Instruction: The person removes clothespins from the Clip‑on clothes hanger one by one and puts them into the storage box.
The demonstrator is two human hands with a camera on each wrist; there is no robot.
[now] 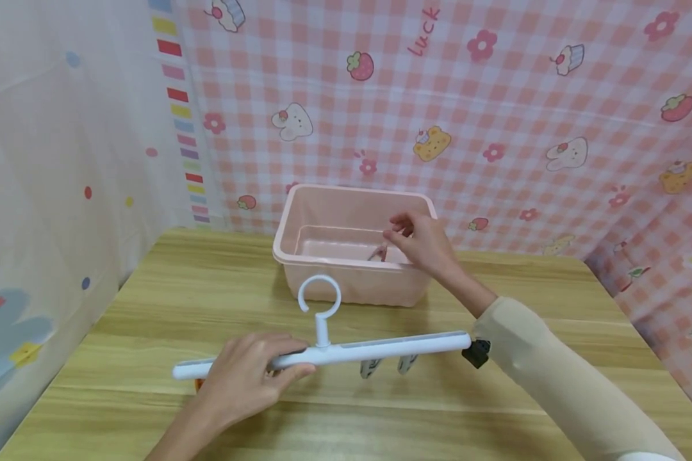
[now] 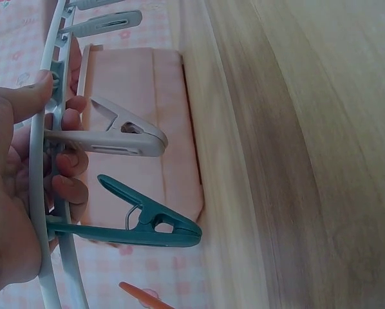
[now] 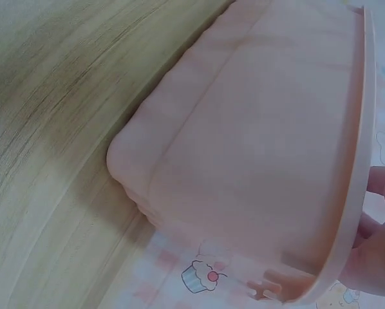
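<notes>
My left hand grips a white hanger with a round hook, holding it over the table. Clothespins hang from its bar: in the left wrist view a green clothespin, a grey clothespin and a paler clothespin higher up. The tip of an orange clothespin shows at the bottom edge. Over the right side of a pink bin, my right hand has its fingers loosely bent, with nothing visible between them. Just below its fingertips, inside the bin, is a small brown-and-white piece.
The bin stands at the back of a wooden table, close to a pink checked curtain. A white dotted curtain hangs along the left side. By the right sleeve is a small black object, near the hanger's right end.
</notes>
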